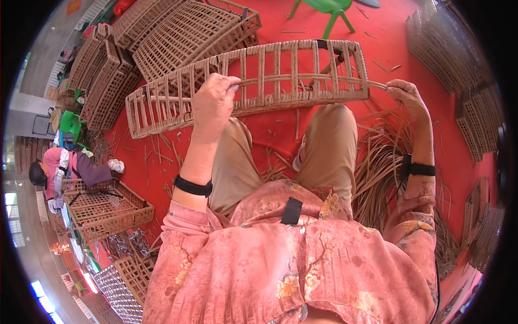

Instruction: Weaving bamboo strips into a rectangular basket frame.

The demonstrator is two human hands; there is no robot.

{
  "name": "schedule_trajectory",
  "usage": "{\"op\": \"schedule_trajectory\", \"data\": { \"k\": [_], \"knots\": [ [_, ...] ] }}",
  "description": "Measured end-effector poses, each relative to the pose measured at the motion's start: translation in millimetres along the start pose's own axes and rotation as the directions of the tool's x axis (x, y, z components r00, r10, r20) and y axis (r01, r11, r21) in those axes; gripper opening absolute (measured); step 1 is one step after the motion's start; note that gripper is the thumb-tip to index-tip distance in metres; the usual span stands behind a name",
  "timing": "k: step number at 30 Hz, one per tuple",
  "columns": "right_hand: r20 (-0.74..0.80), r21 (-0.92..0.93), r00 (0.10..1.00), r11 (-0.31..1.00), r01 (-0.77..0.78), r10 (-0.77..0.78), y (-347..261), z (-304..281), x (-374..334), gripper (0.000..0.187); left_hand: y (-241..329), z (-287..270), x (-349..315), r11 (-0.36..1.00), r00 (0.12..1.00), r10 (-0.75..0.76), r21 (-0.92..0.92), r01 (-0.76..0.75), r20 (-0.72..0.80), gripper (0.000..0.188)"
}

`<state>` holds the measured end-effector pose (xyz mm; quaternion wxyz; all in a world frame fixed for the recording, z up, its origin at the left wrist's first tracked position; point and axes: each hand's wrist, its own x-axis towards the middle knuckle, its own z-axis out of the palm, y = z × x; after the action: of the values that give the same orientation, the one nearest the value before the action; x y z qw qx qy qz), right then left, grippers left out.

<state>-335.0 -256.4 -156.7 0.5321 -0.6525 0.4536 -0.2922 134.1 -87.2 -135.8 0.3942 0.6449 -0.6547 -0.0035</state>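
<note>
A long, shallow woven basket frame (pixel 259 101) lies across above my knees, its open side crossed by upright wrapped bars. A brown weaving strip (pixel 324 78) passes between those bars along the frame and sticks out past its right end. My right hand (pixel 407 98) pinches the strip's free end just beyond the frame. Against the front of the frame, my left hand (pixel 215 100) is closed at the strip's other visible stretch, thumb and fingers together on it. The palm hides part of the bars behind it.
Loose brown strips (pixel 377 167) lie in a heap by my right leg. Stacked woven baskets (pixel 186 40) stand at the upper left, more (pixel 448 48) at the upper right. A green stool (pixel 329 6) stands ahead. A co-worker (pixel 59 167) sits at left beside a basket (pixel 108 216). Scraps litter the red floor.
</note>
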Motion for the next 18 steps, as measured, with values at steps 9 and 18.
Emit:
{"op": "schedule_trajectory", "data": {
  "k": [9,18],
  "knots": [
    [0.105,-0.115,0.994,0.993,0.038,-0.026,-25,23,9,0.014,-10,-16,2,0.970,0.982,-0.185,-0.155,0.188,0.033,0.017],
    [0.057,-0.041,0.996,0.997,0.063,-0.061,-16,29,8,0.011,-30,-36,9,0.990,0.979,-0.135,-0.019,0.139,0.153,0.039]
  ]
}}
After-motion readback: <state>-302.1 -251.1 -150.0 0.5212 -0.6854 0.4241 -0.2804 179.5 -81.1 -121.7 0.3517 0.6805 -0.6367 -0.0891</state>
